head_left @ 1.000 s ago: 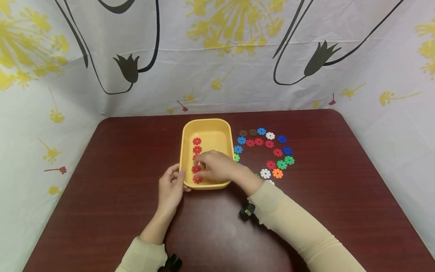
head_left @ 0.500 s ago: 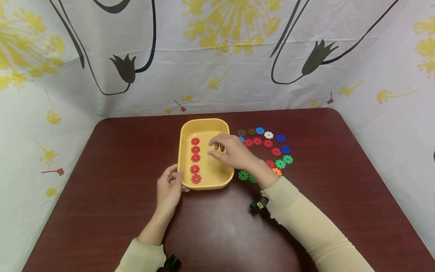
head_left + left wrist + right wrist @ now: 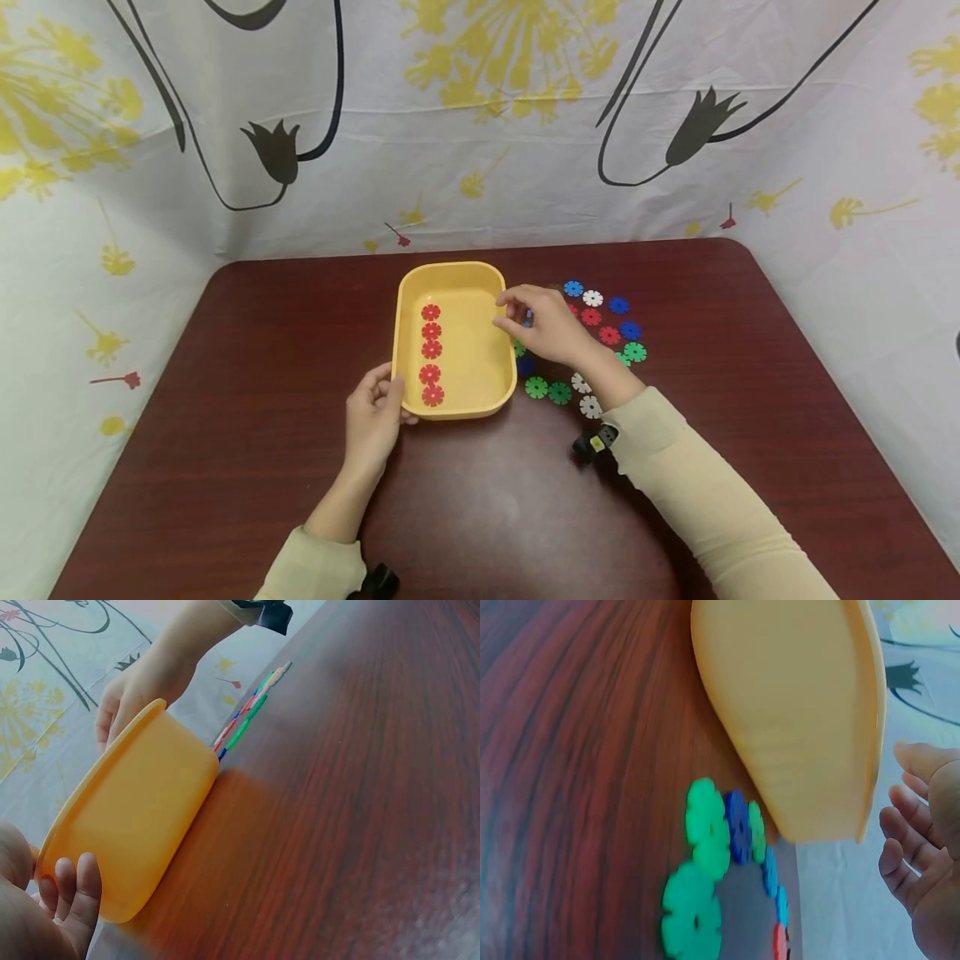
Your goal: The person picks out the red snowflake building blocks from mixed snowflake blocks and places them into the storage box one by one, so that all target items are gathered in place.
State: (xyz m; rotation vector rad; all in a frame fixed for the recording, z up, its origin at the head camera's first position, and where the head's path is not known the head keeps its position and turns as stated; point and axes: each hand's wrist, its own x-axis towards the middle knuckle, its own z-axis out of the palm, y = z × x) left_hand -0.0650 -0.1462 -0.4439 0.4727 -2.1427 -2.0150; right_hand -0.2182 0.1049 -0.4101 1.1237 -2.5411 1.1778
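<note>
A yellow plastic tray (image 3: 474, 354) stands near the middle of the table, with several red notched discs (image 3: 431, 349) in a column along its left side. My left hand (image 3: 372, 417) grips the tray's near left corner, thumb at the rim; the left wrist view shows fingers against the outer wall (image 3: 142, 817). Over the tray's right rim hovers my right hand (image 3: 551, 325), fingers loosely bent. In the right wrist view this hand (image 3: 930, 840) holds nothing and is apart from the tray wall (image 3: 802, 712). My right hand and forearm hide some discs beyond them.
Right of the tray lies a loose ring of notched discs: blue (image 3: 573, 288), white (image 3: 592, 298), red (image 3: 609, 335), green (image 3: 559, 393) and others. A patterned cloth (image 3: 480, 167) hangs behind the dark red table (image 3: 300, 333). Black wrist cameras (image 3: 595, 444) sit at both cuffs.
My right hand has lifted from the red discs and moved right across the tray to its right rim. The left hand keeps its grip on the tray, which stays in place.
</note>
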